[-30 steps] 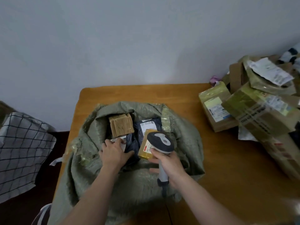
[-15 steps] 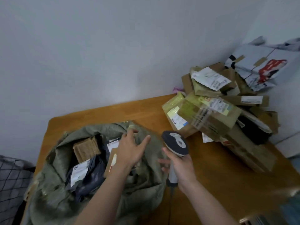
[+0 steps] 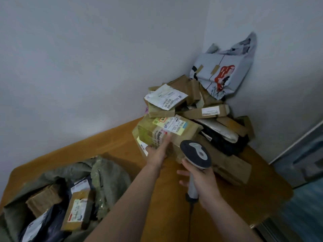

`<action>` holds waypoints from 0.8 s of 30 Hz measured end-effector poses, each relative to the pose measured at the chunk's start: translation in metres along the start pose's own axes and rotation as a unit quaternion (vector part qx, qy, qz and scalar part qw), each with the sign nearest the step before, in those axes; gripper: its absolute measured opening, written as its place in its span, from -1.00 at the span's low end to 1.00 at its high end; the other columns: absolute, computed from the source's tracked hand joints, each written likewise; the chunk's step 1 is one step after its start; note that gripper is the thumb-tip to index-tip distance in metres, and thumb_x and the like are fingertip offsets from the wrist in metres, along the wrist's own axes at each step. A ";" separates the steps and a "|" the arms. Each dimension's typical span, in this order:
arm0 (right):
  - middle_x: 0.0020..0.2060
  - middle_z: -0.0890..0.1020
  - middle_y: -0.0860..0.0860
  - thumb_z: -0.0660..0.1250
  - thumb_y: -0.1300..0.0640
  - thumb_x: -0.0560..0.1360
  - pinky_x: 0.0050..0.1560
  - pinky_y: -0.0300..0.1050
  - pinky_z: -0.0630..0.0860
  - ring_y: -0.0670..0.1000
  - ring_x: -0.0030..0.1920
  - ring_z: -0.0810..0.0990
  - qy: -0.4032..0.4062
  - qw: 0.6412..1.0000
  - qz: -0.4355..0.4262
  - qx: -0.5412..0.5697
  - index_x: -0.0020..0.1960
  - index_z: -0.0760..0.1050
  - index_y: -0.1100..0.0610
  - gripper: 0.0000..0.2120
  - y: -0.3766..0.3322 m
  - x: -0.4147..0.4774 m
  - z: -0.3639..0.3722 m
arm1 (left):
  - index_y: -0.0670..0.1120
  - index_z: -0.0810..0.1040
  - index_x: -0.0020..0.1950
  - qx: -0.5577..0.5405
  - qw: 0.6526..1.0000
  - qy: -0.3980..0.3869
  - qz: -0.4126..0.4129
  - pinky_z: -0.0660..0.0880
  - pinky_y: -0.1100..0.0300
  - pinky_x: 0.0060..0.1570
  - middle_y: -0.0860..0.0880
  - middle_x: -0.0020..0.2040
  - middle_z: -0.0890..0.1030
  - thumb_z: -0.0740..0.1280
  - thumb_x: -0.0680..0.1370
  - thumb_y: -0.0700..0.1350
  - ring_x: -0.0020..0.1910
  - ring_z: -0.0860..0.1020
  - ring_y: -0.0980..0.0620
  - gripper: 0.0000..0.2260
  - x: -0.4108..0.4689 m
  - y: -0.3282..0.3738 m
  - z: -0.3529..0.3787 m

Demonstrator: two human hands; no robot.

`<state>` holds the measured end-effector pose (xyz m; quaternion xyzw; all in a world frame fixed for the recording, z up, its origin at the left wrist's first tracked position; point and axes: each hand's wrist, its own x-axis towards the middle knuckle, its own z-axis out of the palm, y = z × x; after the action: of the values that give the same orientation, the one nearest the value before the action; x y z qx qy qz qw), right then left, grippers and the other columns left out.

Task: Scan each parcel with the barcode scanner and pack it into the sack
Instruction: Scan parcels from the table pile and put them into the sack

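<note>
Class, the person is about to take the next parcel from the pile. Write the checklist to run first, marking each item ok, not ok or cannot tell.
1. Left hand touches the taped box: ok.
2. Firm grip on it: cannot tell, blurred.
3. Shipping label faces up for scanning: ok.
4. Barcode scanner held in right hand: ok.
5. Sack mouth open on the table: ok.

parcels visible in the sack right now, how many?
4: plain brown box at left, labelled brown box in the middle, dark mailer in front, second dark mailer behind. More may be buried underneath.
</note>
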<state>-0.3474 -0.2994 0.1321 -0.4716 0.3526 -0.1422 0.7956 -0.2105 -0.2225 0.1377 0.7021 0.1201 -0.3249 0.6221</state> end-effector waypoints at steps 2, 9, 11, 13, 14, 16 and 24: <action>0.10 0.69 0.05 0.54 0.14 0.47 -0.30 -0.16 0.64 0.00 -0.08 0.76 0.005 1.000 -0.001 -0.004 0.35 0.48 0.08 -0.51 -0.003 0.006 -0.013 | 0.06 0.02 0.66 -0.027 0.999 0.011 -0.019 0.41 -0.33 0.38 -0.13 0.56 0.34 0.53 0.30 0.42 0.42 0.44 -0.27 0.12 0.005 -0.001 0.014; 0.04 0.72 0.03 0.56 0.13 0.46 -0.24 -0.10 0.67 0.00 -0.07 0.76 -0.014 1.000 0.008 -0.007 0.36 0.49 0.09 -0.49 -0.008 0.016 -0.024 | 0.00 0.16 0.58 -0.087 0.993 0.059 -0.046 0.52 -0.21 0.27 -0.11 0.36 0.48 0.65 0.30 0.19 0.23 0.50 -0.19 0.01 0.014 0.000 0.020; 0.05 0.71 0.03 0.56 0.14 0.46 -0.26 -0.11 0.66 0.01 -0.07 0.76 -0.022 1.000 0.018 -0.001 0.34 0.49 0.09 -0.50 -0.010 0.016 -0.022 | 0.04 0.11 0.58 -0.087 0.992 0.074 -0.047 0.56 -0.20 0.16 -0.12 0.31 0.48 0.65 0.26 0.22 0.17 0.50 -0.18 0.06 0.012 0.003 0.014; 0.04 0.71 0.03 0.56 0.14 0.46 -0.26 -0.09 0.66 0.04 -0.06 0.76 -0.030 0.999 0.028 -0.003 0.29 0.52 0.09 -0.56 -0.011 0.016 -0.017 | 0.04 0.09 0.57 -0.048 0.993 0.102 -0.030 0.58 -0.10 -0.02 -0.10 0.25 0.46 0.63 0.27 0.26 0.12 0.50 -0.16 0.06 0.007 0.008 0.004; 0.03 0.71 0.03 0.56 0.14 0.47 -0.24 -0.07 0.67 0.06 -0.06 0.75 -0.035 0.999 0.029 -0.006 0.26 0.53 0.08 -0.59 -0.010 0.017 -0.015 | 0.04 0.09 0.57 -0.035 0.992 0.120 -0.020 0.58 -0.07 -0.04 -0.11 0.27 0.46 0.62 0.26 0.27 0.14 0.50 -0.18 0.06 0.007 0.009 -0.004; 0.02 0.71 0.02 0.55 0.13 0.47 -0.21 -0.04 0.68 0.07 -0.05 0.75 -0.046 0.998 0.033 -0.017 0.23 0.55 0.07 -0.63 -0.008 0.016 -0.006 | 0.09 0.08 0.57 -0.014 0.989 0.147 -0.003 0.60 -0.14 0.09 -0.15 0.36 0.45 0.63 0.15 0.32 0.21 0.51 -0.23 0.15 0.004 0.011 -0.019; 0.04 0.73 0.05 0.55 0.12 0.48 -0.23 -0.04 0.66 0.07 -0.06 0.75 -0.085 0.993 0.059 -0.047 0.28 0.55 0.13 -0.60 0.012 0.004 0.035 | 0.05 0.18 0.51 0.049 0.977 0.203 0.040 0.60 -0.19 0.18 -0.15 0.36 0.48 0.61 0.02 0.45 0.23 0.55 -0.22 0.20 -0.017 0.008 -0.080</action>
<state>-0.3220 -0.2728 0.1313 -0.4973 0.3171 -0.0371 0.8067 -0.1944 -0.1440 0.1555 0.7873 0.1998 -0.1561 0.5619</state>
